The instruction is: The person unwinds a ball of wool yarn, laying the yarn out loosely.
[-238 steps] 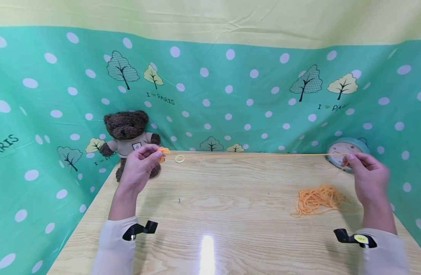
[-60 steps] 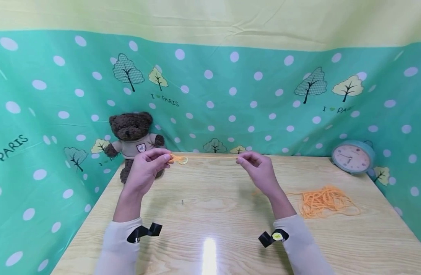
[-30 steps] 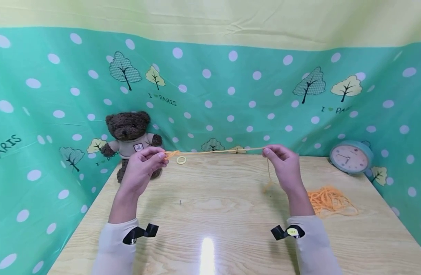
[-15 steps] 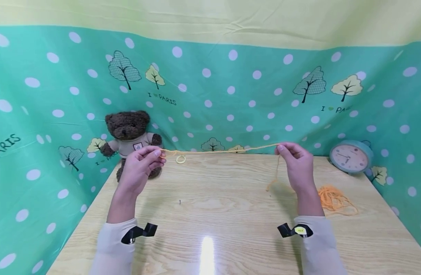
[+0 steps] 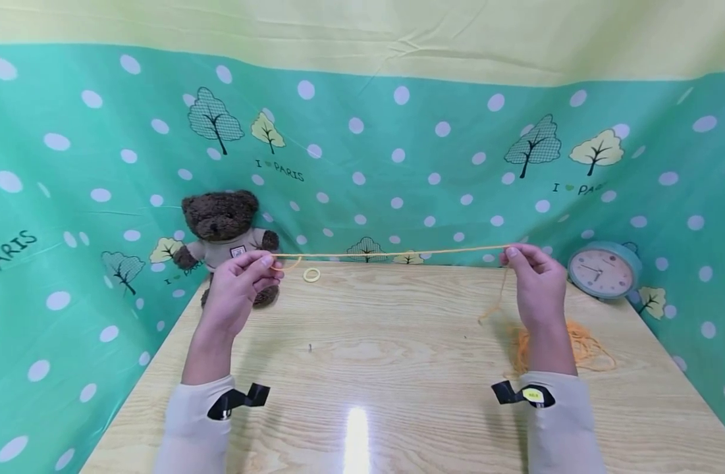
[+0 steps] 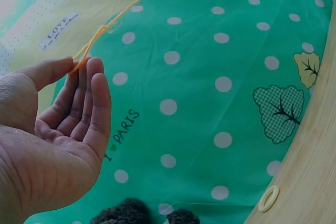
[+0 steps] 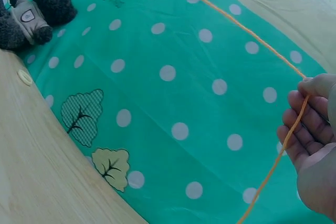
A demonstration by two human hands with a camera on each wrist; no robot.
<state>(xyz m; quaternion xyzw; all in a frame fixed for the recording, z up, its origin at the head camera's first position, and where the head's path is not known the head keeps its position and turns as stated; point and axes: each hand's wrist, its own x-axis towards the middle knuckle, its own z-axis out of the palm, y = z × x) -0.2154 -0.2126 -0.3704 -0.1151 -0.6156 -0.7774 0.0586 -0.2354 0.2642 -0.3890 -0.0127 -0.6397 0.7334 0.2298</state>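
A strand of orange yarn (image 5: 392, 253) runs nearly straight between my two hands, above the table's back edge. My left hand (image 5: 234, 286) pinches a small loop at one end between thumb and fingertips; in the left wrist view the loop narrows to a knot just beyond the fingers (image 6: 94, 66). My right hand (image 5: 540, 283) pinches the strand's other side with thumb and index finger, and a short tail hangs below it, crossing the palm in the right wrist view. Behind my right wrist lies a loose pile of orange yarn (image 5: 587, 349), partly hidden.
On the wooden table (image 5: 362, 368), a pale yellow ring (image 5: 311, 275) lies near the back edge. A brown teddy bear (image 5: 220, 224) sits at the back left, a teal alarm clock (image 5: 605, 270) at the back right. A green dotted curtain (image 5: 398, 164) hangs behind.
My right hand, close to the left two seconds ago, has moved right, drawing the strand out straight. The bunched loops at my left fingers have shrunk to one small loop.
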